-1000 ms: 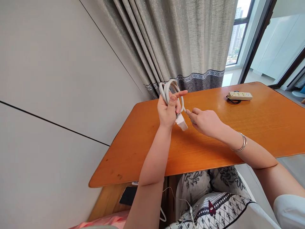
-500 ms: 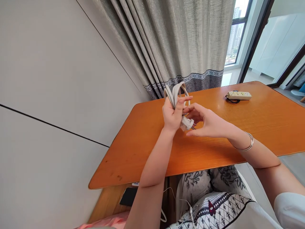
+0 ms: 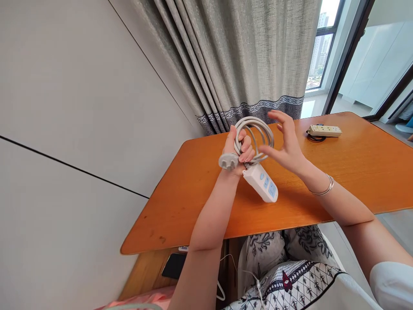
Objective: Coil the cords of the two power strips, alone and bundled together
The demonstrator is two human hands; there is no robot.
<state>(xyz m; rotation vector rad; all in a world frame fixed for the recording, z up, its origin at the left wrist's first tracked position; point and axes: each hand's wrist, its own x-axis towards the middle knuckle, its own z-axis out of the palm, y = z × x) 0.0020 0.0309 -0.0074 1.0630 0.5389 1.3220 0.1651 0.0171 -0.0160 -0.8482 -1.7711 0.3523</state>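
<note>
Above the table, my left hand (image 3: 239, 148) is closed around a coiled white-grey cable (image 3: 258, 120). The cable's plug (image 3: 228, 162) sticks out at the left, by the wrist. A small white power strip (image 3: 262, 183) with blue socket faces hangs below the fist, tilted down to the right; the cable runs into its upper end. To the right of the coil, my right hand (image 3: 285, 142) is open, thumb and fingers spread. Its thumb tip is close to the loops; whether it touches them I cannot tell.
A cream power strip (image 3: 325, 130) with a black cord lies at the far right of the orange wooden table (image 3: 180, 193). A grey curtain (image 3: 245, 56) hangs behind, and a wall (image 3: 64, 107) stands at the left. Below the table's edge lies a black phone (image 3: 174, 265).
My left hand has turned over, bringing the white power strip into view and the plug to the left. My right hand has moved up, away from the plug, and its fingers have spread.
</note>
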